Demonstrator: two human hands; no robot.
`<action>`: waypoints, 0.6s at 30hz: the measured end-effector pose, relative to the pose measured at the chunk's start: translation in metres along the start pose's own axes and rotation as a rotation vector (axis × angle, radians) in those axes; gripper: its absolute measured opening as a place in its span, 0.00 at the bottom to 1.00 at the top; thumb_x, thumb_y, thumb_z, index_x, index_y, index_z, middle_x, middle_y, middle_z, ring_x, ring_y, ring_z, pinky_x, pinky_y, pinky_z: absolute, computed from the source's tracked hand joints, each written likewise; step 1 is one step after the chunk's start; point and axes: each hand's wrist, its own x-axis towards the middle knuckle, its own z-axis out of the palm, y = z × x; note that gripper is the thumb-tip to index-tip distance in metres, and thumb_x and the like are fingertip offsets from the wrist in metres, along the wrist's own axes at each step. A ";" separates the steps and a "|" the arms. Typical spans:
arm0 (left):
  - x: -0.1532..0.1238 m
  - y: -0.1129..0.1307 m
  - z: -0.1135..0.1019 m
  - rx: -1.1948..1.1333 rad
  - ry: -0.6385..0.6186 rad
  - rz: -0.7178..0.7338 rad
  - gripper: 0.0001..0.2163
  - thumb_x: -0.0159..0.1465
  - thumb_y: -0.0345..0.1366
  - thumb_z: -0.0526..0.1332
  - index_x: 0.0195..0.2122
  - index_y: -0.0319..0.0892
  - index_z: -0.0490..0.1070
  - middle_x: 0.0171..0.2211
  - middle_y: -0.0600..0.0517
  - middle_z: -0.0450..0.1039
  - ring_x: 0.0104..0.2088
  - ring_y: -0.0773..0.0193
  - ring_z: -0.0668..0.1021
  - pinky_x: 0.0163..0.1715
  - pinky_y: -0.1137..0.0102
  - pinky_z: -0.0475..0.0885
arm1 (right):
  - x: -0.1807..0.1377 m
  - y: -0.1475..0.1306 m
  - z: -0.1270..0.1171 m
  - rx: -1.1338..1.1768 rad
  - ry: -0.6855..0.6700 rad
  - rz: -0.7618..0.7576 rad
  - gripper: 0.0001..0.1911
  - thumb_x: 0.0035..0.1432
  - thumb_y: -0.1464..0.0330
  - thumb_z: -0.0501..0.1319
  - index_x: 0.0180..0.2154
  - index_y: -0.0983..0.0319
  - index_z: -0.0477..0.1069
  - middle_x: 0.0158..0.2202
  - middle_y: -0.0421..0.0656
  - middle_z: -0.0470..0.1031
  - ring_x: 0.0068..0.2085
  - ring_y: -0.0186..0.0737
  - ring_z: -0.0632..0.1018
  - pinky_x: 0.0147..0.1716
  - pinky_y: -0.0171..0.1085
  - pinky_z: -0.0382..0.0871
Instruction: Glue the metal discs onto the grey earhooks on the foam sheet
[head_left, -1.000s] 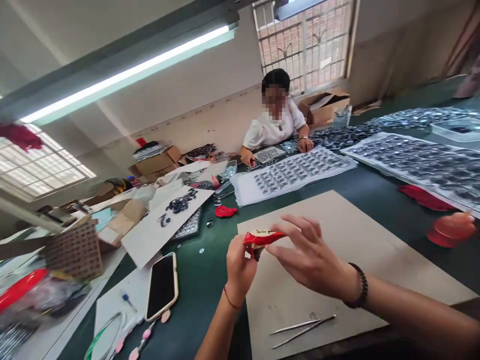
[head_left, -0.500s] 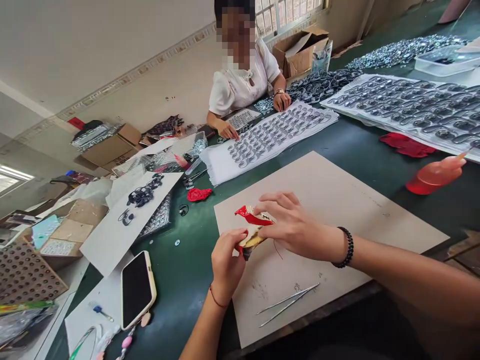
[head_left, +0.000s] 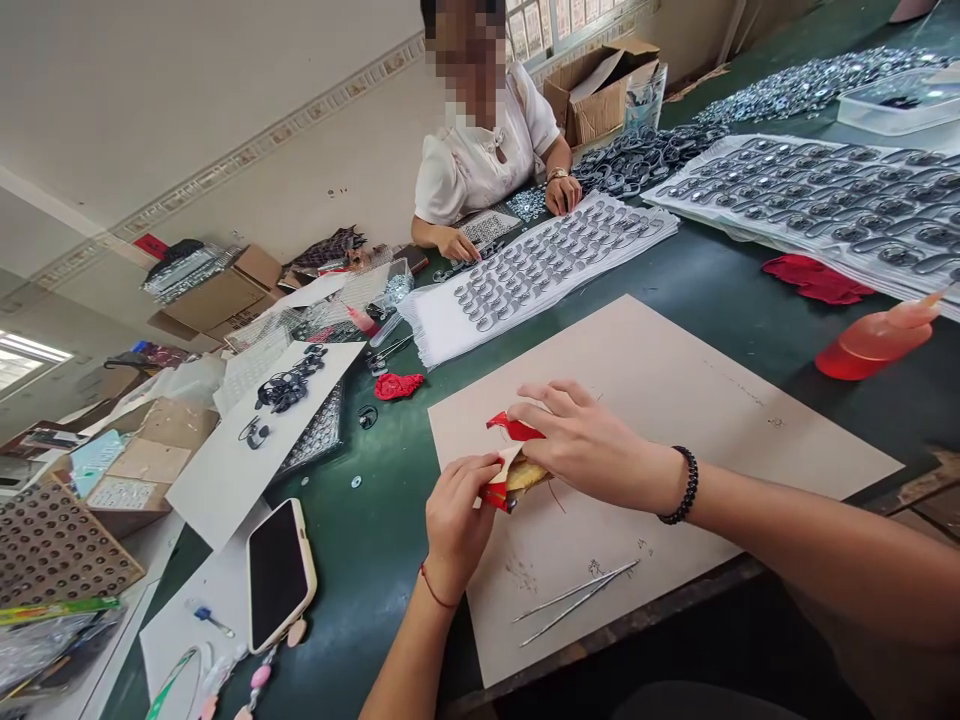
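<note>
Over the beige board [head_left: 675, 400] I hold a small red snack wrapper [head_left: 498, 494], torn open, with a yellow piece of food [head_left: 527, 475] showing inside. My left hand [head_left: 459, 515] pinches the wrapper's near left end. From the right, my right hand [head_left: 589, 440] grips its upper side, with the fingertips partly hiding the red flap. A pair of tweezers [head_left: 577, 603] lies on the board below my hands.
Left of the board lie a phone [head_left: 282, 575] and a tilted white sheet [head_left: 225, 480] with dark looped parts. Across the table a co-worker [head_left: 484, 150] handles parts by a white stack [head_left: 435, 325]. A red bottle [head_left: 862, 348] stands at right.
The wrapper has turned slightly and its opening gapes wider, showing more of the yellow food. Both hands stay on it. The camera view has shifted a little.
</note>
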 end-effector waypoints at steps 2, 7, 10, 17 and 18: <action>0.000 0.000 0.000 0.001 -0.001 0.001 0.09 0.60 0.23 0.57 0.38 0.43 0.70 0.38 0.51 0.77 0.39 0.65 0.77 0.40 0.69 0.74 | 0.000 0.000 0.003 -0.013 0.004 0.008 0.14 0.64 0.70 0.48 0.45 0.64 0.70 0.50 0.45 0.66 0.56 0.48 0.60 0.52 0.47 0.54; -0.001 0.000 0.001 -0.036 -0.004 -0.047 0.09 0.59 0.23 0.57 0.35 0.43 0.70 0.38 0.51 0.77 0.39 0.65 0.77 0.39 0.70 0.73 | 0.002 0.002 0.007 -0.015 0.017 -0.014 0.12 0.62 0.72 0.50 0.40 0.65 0.72 0.48 0.46 0.66 0.55 0.48 0.60 0.50 0.46 0.54; -0.003 -0.001 0.000 -0.073 -0.020 -0.128 0.09 0.57 0.22 0.57 0.35 0.43 0.69 0.38 0.51 0.77 0.39 0.65 0.77 0.36 0.72 0.73 | 0.002 0.003 0.000 0.007 0.040 -0.033 0.11 0.60 0.74 0.51 0.39 0.65 0.71 0.47 0.47 0.66 0.52 0.47 0.62 0.49 0.46 0.56; -0.001 0.001 -0.003 -0.165 0.016 -0.364 0.03 0.58 0.32 0.62 0.31 0.41 0.68 0.31 0.51 0.77 0.28 0.67 0.77 0.27 0.77 0.72 | -0.002 0.012 -0.038 0.405 0.220 0.110 0.06 0.59 0.72 0.56 0.33 0.60 0.72 0.43 0.45 0.65 0.49 0.42 0.65 0.47 0.45 0.60; 0.000 0.003 -0.003 -0.193 0.019 -0.388 0.04 0.58 0.34 0.62 0.30 0.41 0.68 0.29 0.52 0.76 0.26 0.68 0.76 0.26 0.77 0.71 | -0.003 0.012 -0.046 0.521 0.265 0.125 0.06 0.59 0.72 0.57 0.34 0.59 0.72 0.42 0.44 0.65 0.47 0.40 0.66 0.47 0.43 0.61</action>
